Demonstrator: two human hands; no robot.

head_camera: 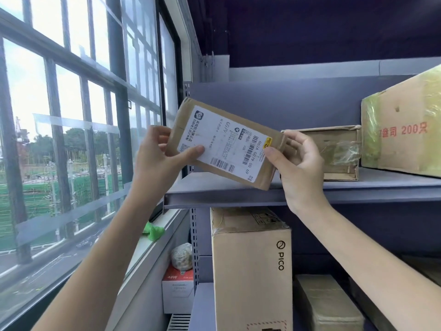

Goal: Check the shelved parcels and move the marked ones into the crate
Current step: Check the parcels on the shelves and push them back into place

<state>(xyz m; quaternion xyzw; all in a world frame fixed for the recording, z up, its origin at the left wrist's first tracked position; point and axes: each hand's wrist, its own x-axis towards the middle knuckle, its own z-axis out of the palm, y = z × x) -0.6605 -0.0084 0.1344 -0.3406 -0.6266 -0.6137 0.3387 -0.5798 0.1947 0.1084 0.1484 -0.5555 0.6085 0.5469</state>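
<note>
Parcel check at the shelf: a flat brown cardboard parcel with a white shipping label (224,144) is held up, clear of the grey metal shelf (238,194), for inspection.

The left hand (157,154) pinches the parcel's left end, thumb pressed on the label; the right hand (298,158) pinches the opposite end, fingers curled behind, both forearms raised. The parcel tilts, its label facing the person. Just beyond the right hand's grip a worn taped cardboard box (334,154) sits on the shelf. The step appears to be reading for a mark; next comes crating or reshelving. No crate is in view.
</note>
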